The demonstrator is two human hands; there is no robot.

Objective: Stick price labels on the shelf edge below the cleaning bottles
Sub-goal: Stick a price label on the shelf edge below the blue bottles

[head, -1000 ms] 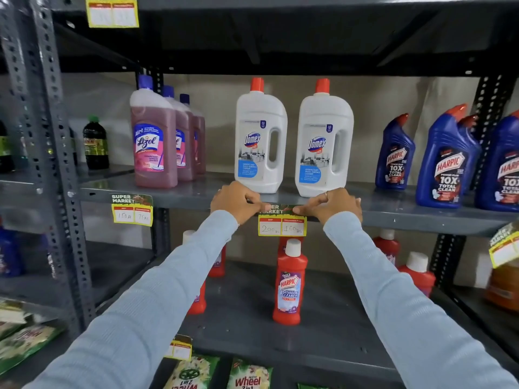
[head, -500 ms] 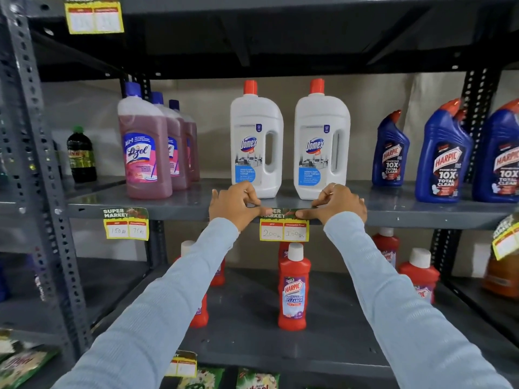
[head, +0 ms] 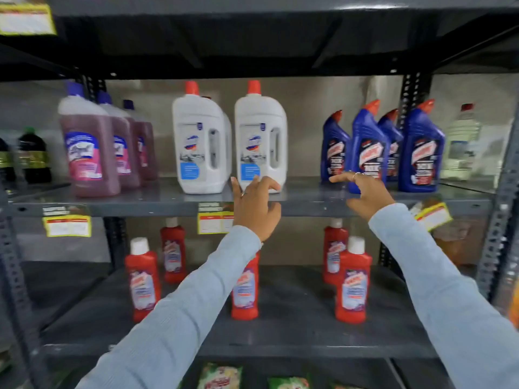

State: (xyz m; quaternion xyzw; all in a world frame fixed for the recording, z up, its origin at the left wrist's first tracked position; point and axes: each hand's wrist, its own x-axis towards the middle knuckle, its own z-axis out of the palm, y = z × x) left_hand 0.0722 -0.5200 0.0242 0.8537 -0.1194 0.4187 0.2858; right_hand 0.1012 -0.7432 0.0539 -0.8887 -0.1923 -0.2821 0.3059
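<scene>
A yellow price label (head: 214,219) hangs from the grey shelf edge (head: 157,210) below two white bottles (head: 259,138). My left hand (head: 254,204) is in front of the edge just right of that label, fingers apart, holding nothing. My right hand (head: 365,192) is over the shelf in front of the blue bottles (head: 368,144), index finger stretched left, empty. Another yellow label (head: 67,221) hangs below the pink bottles (head: 87,147). A third label (head: 432,214) sticks out tilted at the right end of the edge.
Red bottles (head: 352,279) stand on the lower shelf (head: 295,301). Dark bottles (head: 33,157) are at far left, a clear bottle (head: 460,144) at far right. Perforated uprights (head: 497,228) frame the bay. Packets (head: 220,376) lie at the bottom.
Both hands let go of the middle label and moved right, fingers spreading. The view has swung right, so the blue bottles are nearer the centre.
</scene>
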